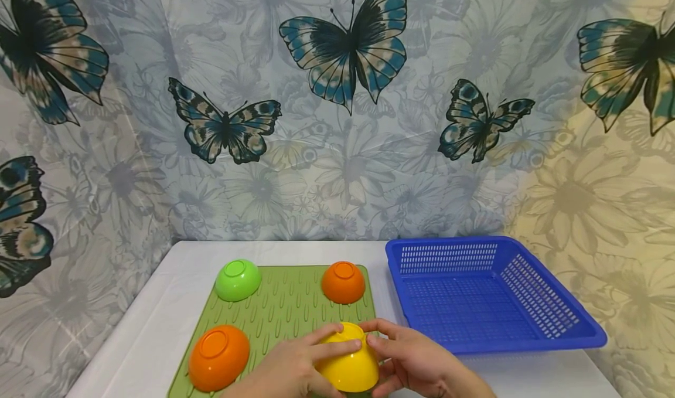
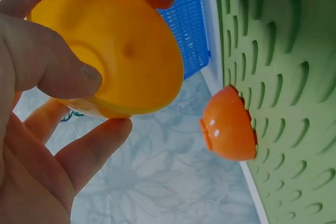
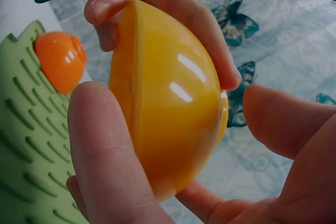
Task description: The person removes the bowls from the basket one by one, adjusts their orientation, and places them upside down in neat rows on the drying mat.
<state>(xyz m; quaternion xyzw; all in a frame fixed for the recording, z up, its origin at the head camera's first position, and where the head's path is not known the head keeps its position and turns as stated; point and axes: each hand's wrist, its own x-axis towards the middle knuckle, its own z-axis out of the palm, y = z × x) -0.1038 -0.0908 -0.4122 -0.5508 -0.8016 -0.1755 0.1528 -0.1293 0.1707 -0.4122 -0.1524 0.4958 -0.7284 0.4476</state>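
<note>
A yellow bowl (image 1: pixel 350 372) is held in both hands near the mat's front right corner, foot upward and rim downward. My left hand (image 1: pixel 297 364) grips it from the left. In the left wrist view its thumb lies inside the bowl (image 2: pixel 139 35), with fingers on the outer wall. From the other side my right hand (image 1: pixel 416 357) holds the bowl. The right wrist view puts one digit in front of the rim and another beneath the bowl (image 3: pixel 176 98), while a further fingertip stands apart from the foot.
Upside down on the green ridged mat (image 1: pixel 287 304) are a green bowl (image 1: pixel 238 281), a small orange bowl (image 1: pixel 343 283) and a larger orange bowl (image 1: pixel 218 360). A blue perforated basket (image 1: pixel 485 304) stands to the right on the white table (image 1: pixel 142 322). Butterfly-patterned cloth (image 1: pixel 348 175) hangs behind.
</note>
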